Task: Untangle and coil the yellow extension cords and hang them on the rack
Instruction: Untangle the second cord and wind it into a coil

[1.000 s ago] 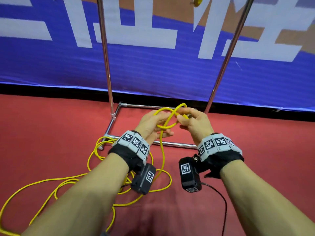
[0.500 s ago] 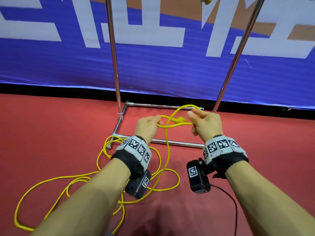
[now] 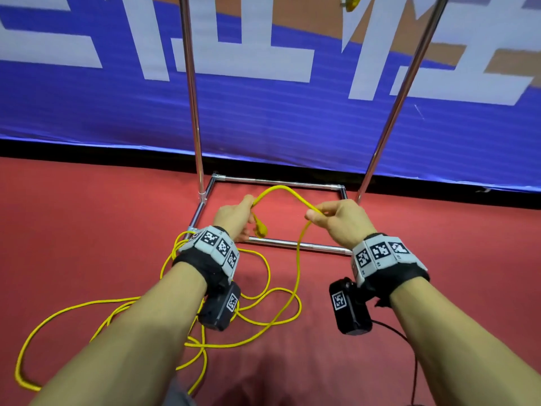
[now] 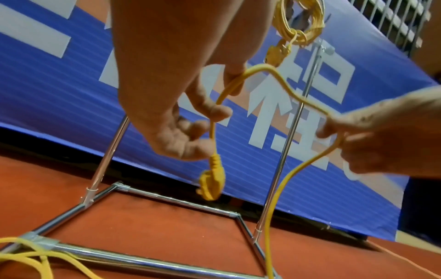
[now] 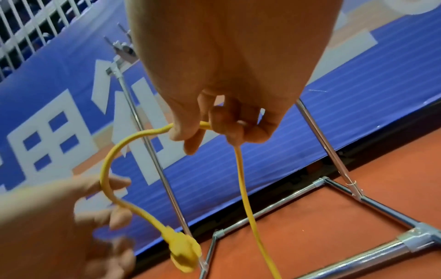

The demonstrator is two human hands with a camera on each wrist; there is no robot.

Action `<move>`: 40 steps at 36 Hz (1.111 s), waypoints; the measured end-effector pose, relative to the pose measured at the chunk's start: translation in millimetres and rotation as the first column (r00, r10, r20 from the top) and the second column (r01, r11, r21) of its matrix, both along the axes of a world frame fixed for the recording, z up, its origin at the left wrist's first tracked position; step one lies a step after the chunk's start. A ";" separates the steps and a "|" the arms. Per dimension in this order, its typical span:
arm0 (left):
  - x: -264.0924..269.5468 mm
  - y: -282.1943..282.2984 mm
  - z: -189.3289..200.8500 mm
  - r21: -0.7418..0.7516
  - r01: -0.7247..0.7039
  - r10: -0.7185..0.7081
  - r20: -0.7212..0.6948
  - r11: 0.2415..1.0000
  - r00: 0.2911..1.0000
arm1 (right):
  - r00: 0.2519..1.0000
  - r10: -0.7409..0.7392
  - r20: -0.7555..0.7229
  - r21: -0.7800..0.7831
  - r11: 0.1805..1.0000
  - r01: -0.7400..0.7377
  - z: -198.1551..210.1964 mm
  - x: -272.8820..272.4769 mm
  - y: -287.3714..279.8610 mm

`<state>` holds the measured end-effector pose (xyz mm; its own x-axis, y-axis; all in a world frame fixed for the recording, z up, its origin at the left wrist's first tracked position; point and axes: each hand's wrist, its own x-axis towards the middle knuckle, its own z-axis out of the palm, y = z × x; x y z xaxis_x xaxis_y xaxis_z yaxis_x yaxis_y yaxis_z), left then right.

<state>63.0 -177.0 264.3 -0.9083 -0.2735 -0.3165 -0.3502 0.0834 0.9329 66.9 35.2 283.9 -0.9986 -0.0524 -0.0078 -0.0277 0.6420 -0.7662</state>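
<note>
Left hand [image 3: 234, 213] pinches the yellow extension cord [image 3: 281, 191] just above its hanging plug [image 3: 260, 229]; right hand [image 3: 341, 219] grips the same cord farther along. A short arc spans the hands above the chrome rack's [image 3: 281, 183] base. Remaining cord lies looped on the red floor [image 3: 87, 230]. A coiled yellow cord [image 4: 300, 24] hangs from the rack's top.

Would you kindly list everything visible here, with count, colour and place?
Loose yellow extension cord: one, yellow, held between both hands, remainder sprawled on the floor.
Yellow plug: one, hanging below the left hand.
Coiled yellow cord bundle: one, hanging high on the rack.
Chrome tube rack: one, silver, standing on the floor.
Red carpet floor: underneath.
Blue banner: behind.
Left hand: grips cord.
Right hand: pinches cord.
</note>
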 end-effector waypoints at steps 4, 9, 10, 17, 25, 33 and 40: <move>-0.3 -3.2 -4.4 -0.039 0.094 -0.095 -0.019 0.995 0.995 | 0.995 0.065 -0.074 -0.065 0.995 -0.070 10.0 3.2 -2.3; 5.7 7.1 0.4 0.344 0.192 -0.155 -0.133 0.919 0.979 | 0.992 0.006 -0.123 -0.272 0.961 -0.040 3.4 3.0 -9.5; 6.4 9.1 2.5 0.377 0.201 -0.156 -0.147 0.904 0.977 | 0.992 -0.026 -0.121 -0.330 0.944 -0.016 2.5 3.1 -10.3; 6.9 19.2 7.0 0.431 0.187 -0.112 -0.193 0.883 0.975 | 0.982 -0.187 0.015 -0.414 0.893 0.177 6.2 -6.2 -7.6; 3.3 3.8 16.0 0.533 0.230 -0.165 -0.166 0.814 0.972 | 0.989 -0.021 -0.143 -0.074 0.997 0.010 -9.7 -4.7 -8.4; 8.2 3.8 1.7 -0.172 0.356 -0.390 -0.244 0.918 0.888 | 0.980 0.003 -0.199 0.068 0.998 0.011 4.2 2.2 -15.6; -0.4 10.9 -0.8 -0.184 0.283 -0.311 -0.142 0.941 0.940 | 0.966 -0.129 -0.226 -0.012 0.992 0.129 6.5 9.3 -8.5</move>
